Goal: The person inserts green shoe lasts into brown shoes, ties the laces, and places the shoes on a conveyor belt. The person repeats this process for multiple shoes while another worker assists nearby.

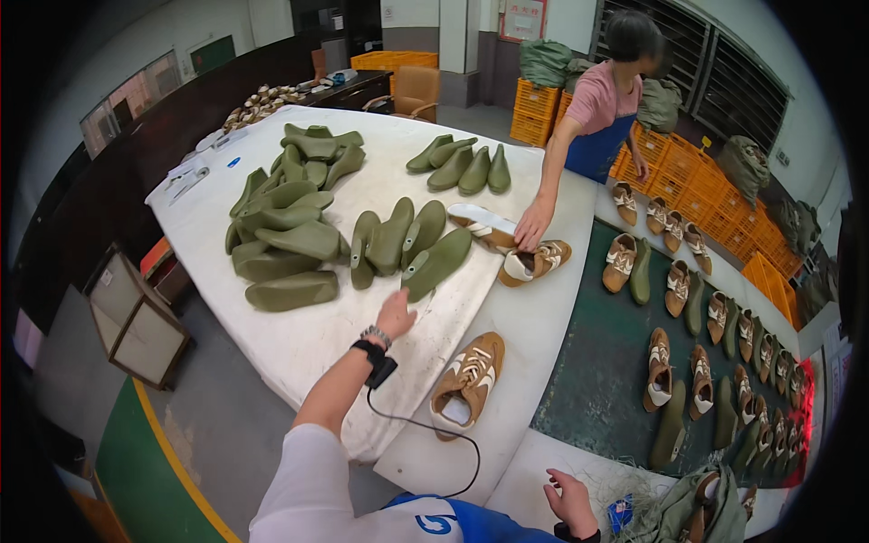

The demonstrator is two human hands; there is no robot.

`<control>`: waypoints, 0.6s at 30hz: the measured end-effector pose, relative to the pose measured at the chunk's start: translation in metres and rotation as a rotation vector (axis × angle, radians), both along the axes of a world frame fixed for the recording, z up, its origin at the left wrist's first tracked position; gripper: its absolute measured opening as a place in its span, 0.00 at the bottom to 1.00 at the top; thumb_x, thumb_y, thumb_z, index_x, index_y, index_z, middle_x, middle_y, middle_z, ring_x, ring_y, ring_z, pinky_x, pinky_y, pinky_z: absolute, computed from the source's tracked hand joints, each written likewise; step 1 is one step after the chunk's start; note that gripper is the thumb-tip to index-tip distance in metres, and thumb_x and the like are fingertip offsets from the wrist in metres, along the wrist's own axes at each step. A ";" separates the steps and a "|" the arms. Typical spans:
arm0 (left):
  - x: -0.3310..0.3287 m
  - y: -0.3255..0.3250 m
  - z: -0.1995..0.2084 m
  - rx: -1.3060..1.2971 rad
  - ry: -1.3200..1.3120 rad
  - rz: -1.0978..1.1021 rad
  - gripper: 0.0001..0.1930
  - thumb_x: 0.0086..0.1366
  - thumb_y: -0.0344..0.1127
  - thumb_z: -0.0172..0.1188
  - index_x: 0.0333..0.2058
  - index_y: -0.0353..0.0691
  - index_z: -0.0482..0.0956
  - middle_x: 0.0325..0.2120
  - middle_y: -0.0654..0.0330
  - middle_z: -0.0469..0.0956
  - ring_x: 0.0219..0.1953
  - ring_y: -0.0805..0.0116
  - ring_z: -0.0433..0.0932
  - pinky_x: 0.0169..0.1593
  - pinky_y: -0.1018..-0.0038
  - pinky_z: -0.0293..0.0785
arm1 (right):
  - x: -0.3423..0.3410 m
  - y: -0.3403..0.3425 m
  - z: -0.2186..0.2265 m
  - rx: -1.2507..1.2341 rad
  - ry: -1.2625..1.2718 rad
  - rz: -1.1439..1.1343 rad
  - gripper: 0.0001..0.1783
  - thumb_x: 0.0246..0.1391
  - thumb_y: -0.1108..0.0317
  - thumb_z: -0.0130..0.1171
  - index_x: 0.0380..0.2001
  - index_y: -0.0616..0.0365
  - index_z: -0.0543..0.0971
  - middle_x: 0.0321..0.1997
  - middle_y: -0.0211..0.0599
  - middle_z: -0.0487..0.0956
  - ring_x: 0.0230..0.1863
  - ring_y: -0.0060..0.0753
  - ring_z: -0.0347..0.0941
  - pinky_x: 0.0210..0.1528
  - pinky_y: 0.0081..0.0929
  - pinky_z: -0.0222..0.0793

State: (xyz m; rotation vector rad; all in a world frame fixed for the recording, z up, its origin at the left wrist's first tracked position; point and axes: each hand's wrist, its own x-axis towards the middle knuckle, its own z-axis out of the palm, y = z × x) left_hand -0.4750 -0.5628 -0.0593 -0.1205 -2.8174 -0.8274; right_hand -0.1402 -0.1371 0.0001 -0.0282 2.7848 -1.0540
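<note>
My left hand [396, 315] reaches over the white table, its fingers closed at the near end of a green shoe last [438, 262]. Other lasts [392, 237] lie right beside that one. Low on the right, my right hand [570, 502] hangs with its fingers apart and nothing in it. Between my hands a brown and white lace-up sneaker [469, 385] rests on the white board, its opening toward me. Farther off, a co-worker's hand [534, 226] touches a brown sneaker [536, 262] and another shoe [484, 226] lying with its pale sole showing.
A heap of green lasts [290, 222] covers the table's left part; several more [471, 167] lie farther back. At right, a dark green conveyor belt [588, 380] carries rows of sneakers and lasts. A black cable [434, 425] runs from my left wrist. Orange crates [697, 185] stand behind the co-worker.
</note>
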 end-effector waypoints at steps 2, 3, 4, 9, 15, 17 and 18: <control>-0.053 -0.010 -0.004 -0.033 0.129 0.078 0.29 0.54 0.41 0.61 0.52 0.30 0.65 0.47 0.40 0.72 0.51 0.44 0.70 0.54 0.60 0.67 | 0.005 -0.009 0.002 0.017 -0.020 -0.046 0.18 0.48 0.68 0.60 0.45 0.58 0.77 0.36 0.48 0.80 0.36 0.46 0.78 0.39 0.34 0.73; -0.075 -0.013 -0.007 0.040 0.017 0.086 0.31 0.53 0.42 0.62 0.52 0.31 0.66 0.45 0.40 0.73 0.49 0.44 0.71 0.53 0.59 0.68 | 0.009 -0.015 0.001 0.013 -0.043 -0.077 0.18 0.49 0.67 0.60 0.46 0.57 0.77 0.36 0.48 0.80 0.36 0.47 0.77 0.39 0.35 0.73; -0.096 -0.013 -0.012 0.103 -0.095 0.099 0.32 0.52 0.44 0.63 0.52 0.32 0.66 0.43 0.40 0.74 0.48 0.44 0.72 0.52 0.59 0.68 | 0.012 -0.020 0.000 0.008 -0.065 -0.112 0.19 0.50 0.66 0.59 0.47 0.56 0.77 0.36 0.49 0.79 0.36 0.48 0.76 0.40 0.37 0.72; -0.123 -0.007 -0.050 0.232 0.000 0.156 0.25 0.48 0.45 0.67 0.41 0.37 0.74 0.37 0.47 0.78 0.41 0.46 0.76 0.45 0.59 0.72 | 0.018 -0.042 -0.008 0.007 -0.091 -0.098 0.25 0.49 0.72 0.56 0.54 0.52 0.73 0.36 0.52 0.77 0.38 0.52 0.74 0.40 0.39 0.71; -0.067 -0.005 -0.024 1.260 -0.551 0.093 0.18 0.57 0.30 0.62 0.44 0.25 0.74 0.40 0.53 0.78 0.41 0.61 0.79 0.44 0.67 0.76 | 0.000 -0.053 -0.007 -0.085 -0.040 -0.025 0.16 0.53 0.65 0.56 0.46 0.56 0.77 0.37 0.43 0.80 0.34 0.44 0.77 0.36 0.31 0.72; -0.024 0.011 0.001 1.377 -0.736 -0.023 0.18 0.61 0.34 0.58 0.47 0.29 0.72 0.44 0.53 0.77 0.45 0.61 0.77 0.48 0.65 0.75 | -0.018 -0.056 -0.004 -0.223 -0.128 -0.097 0.17 0.55 0.62 0.56 0.46 0.56 0.77 0.34 0.39 0.80 0.31 0.37 0.77 0.34 0.28 0.72; -0.003 0.024 0.015 1.348 -0.785 -0.083 0.18 0.62 0.35 0.57 0.47 0.28 0.72 0.43 0.53 0.77 0.44 0.61 0.77 0.48 0.65 0.75 | -0.030 -0.057 -0.001 -0.312 -0.069 -0.088 0.20 0.56 0.61 0.56 0.50 0.55 0.74 0.38 0.39 0.80 0.33 0.33 0.77 0.36 0.26 0.71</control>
